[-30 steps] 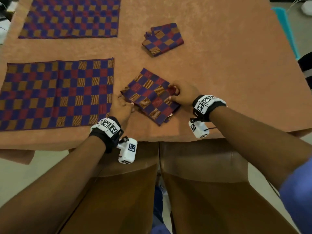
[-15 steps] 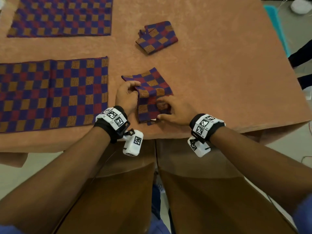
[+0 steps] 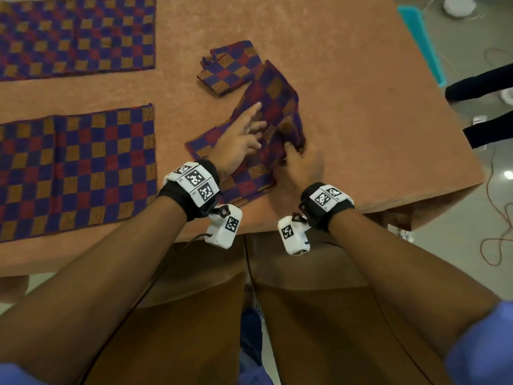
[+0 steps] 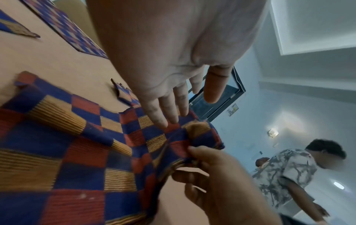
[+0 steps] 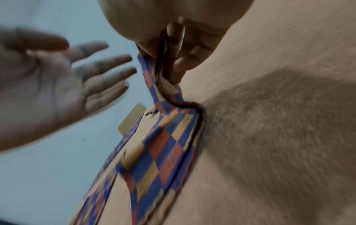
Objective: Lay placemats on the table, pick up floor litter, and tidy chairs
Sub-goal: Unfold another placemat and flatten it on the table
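A checked blue, red and gold placemat lies half unfolded near the front edge of the table, its far flap raised. My right hand pinches the flap's edge between thumb and fingers; the right wrist view shows the placemat hanging from that pinch. My left hand is spread with straight fingers on or just over the mat; its fingertips reach the cloth. Another folded placemat lies just beyond. Two placemats lie flat at left, one near and one far.
The table's tan cloth hangs over the front edge above my legs. A turquoise chair edge shows at the right side of the table. Red cables trail on the floor at right. Another person stands beyond the table.
The folded mat has been opened out: my right hand lifted its flap up and away, and my left hand let go of the corner and spread flat over the cloth.
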`<action>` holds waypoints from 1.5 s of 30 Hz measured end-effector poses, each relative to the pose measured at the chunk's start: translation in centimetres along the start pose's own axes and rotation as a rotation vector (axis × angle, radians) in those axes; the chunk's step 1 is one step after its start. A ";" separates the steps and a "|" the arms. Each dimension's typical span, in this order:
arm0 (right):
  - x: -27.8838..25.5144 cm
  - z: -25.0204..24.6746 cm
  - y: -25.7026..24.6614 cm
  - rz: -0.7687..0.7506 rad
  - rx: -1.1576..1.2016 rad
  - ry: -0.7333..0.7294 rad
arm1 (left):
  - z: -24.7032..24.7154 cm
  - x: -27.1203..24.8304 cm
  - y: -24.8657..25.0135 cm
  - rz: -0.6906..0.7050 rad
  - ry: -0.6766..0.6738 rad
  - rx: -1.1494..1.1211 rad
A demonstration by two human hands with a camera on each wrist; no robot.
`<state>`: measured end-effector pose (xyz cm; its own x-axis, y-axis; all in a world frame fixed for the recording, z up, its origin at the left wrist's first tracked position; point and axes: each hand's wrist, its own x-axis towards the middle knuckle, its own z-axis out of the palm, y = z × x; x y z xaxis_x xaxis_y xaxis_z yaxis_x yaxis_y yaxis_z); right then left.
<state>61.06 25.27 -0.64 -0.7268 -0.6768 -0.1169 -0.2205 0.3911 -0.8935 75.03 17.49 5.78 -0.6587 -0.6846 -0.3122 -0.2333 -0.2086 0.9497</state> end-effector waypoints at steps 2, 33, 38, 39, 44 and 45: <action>1.6 -1.2 1.4 0.177 0.029 0.088 | -0.2 0.6 -1.9 -0.030 0.006 0.207; 9.4 3.3 -1.7 0.135 -0.007 -0.310 | -10.0 -4.1 -8.4 -0.440 0.355 0.865; 10.0 7.3 -3.0 0.044 -0.029 -0.350 | -8.8 -6.8 -10.0 -0.457 0.449 0.829; 9.3 7.3 -3.4 0.037 -0.015 -0.345 | -8.6 -7.1 -10.1 -0.451 0.480 0.818; 6.2 6.0 -1.4 -0.048 -0.124 -0.374 | -7.5 -6.6 -9.7 -0.342 0.542 0.961; 5.5 5.7 -0.9 -0.063 -0.132 -0.374 | -7.4 -6.4 -9.8 -0.313 0.497 0.975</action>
<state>61.01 17.64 -2.97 -0.4272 -0.8730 -0.2351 -0.3569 0.4018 -0.8433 86.82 18.74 -1.36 -0.1680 -0.9443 -0.2829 -0.9375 0.0643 0.3421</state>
